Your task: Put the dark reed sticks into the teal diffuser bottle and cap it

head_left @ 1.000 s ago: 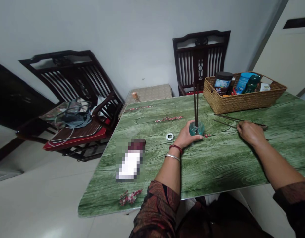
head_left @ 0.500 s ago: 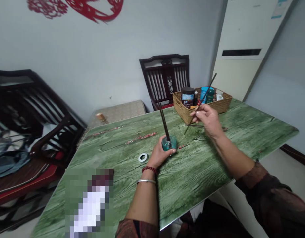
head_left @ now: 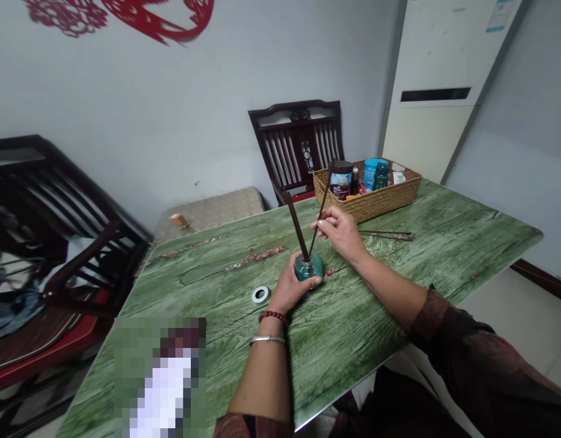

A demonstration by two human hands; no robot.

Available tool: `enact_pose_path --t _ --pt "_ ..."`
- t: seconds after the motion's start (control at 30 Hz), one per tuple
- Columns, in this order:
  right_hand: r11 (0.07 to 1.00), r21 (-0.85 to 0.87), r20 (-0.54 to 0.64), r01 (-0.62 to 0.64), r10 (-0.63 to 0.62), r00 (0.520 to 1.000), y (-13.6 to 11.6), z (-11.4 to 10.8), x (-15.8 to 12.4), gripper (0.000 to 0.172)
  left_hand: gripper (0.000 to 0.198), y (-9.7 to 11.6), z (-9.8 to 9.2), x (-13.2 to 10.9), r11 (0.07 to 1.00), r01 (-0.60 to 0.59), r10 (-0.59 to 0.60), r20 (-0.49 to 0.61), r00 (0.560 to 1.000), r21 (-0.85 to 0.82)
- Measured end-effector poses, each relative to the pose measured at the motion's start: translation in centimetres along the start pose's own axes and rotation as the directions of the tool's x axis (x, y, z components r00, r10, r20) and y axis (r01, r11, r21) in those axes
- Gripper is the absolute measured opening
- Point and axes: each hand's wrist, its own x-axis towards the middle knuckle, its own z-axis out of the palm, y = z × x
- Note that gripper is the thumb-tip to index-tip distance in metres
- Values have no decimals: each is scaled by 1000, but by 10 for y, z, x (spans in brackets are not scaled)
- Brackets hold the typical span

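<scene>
The left hand (head_left: 287, 291) wraps around a small round glass bottle (head_left: 307, 267), fingers curled against its side, and the bottle stands on the desk (head_left: 444, 267). The bottle looks teal, though it is hard to tell whether that colour comes from the glass or from a liquid inside. The right hand (head_left: 339, 233) is raised just above and to the right of the bottle, its thumb and fingertips (head_left: 317, 224) pinching a thin dark stick (head_left: 321, 207). That stick tilts up and away from the person, with its lower end at the bottle's neck. A thicker dark stick (head_left: 295, 228) rises from the same neck and leans the other way, so the two form a narrow V.

Beyond the right hand, more dark sticks (head_left: 387, 234) lie loose on the desk, their long axes running roughly sideways. Farther on sits a wicker basket (head_left: 366, 204) holding a dark-lidded jar (head_left: 341, 181), a small brown bottle (head_left: 355, 180), a blue container (head_left: 370, 173) and a teal bottle (head_left: 380, 175). Left of the left hand lies a white ring (head_left: 261, 294), and nearer the person is a pixelated, unreadable object (head_left: 161, 383).
</scene>
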Motion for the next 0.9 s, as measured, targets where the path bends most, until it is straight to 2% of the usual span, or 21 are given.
enact_pose_path --t 0.27,0.37,0.47,0.53,0.63,0.7,0.77,0.83,0.9 --pt "986 -148 17 -78 82 997 37 14 -15 12 81 -12 0 4 999 -47 47 -10 999 -8" --pt "991 -67 10 -113 114 993 34 8 -13 13 82 -16 0 5 999 -43 43 -24 999 3" --pt "995 -30 12 -95 96 995 27 4 -7 13 83 -15 0 5 999 -33 34 -25 999 22" --pt "993 -88 17 -77 79 997 25 6 -6 11 82 -13 0 4 999 -39 39 -22 999 17" --pt "961 -272 47 -53 68 997 28 12 -12 4 80 -9 0 4 999 -49 49 -4 999 2" --pt "918 -397 89 -17 56 994 31 9 -17 4 79 -8 -1 3 999 -47 47 8 999 -8" --pt "852 -520 121 50 15 993 34 -5 -20 12 80 -9 -1 3 999 -32 32 11 999 -3" --pt "733 -671 127 114 -38 991 37 -32 -19 17 81 -11 -1 4 1000 -13 13 17 1000 13" --pt "550 -827 111 114 -39 993 41 -67 -16 21 82 -12 -2 4 1000 0 -1 20 1000 29"
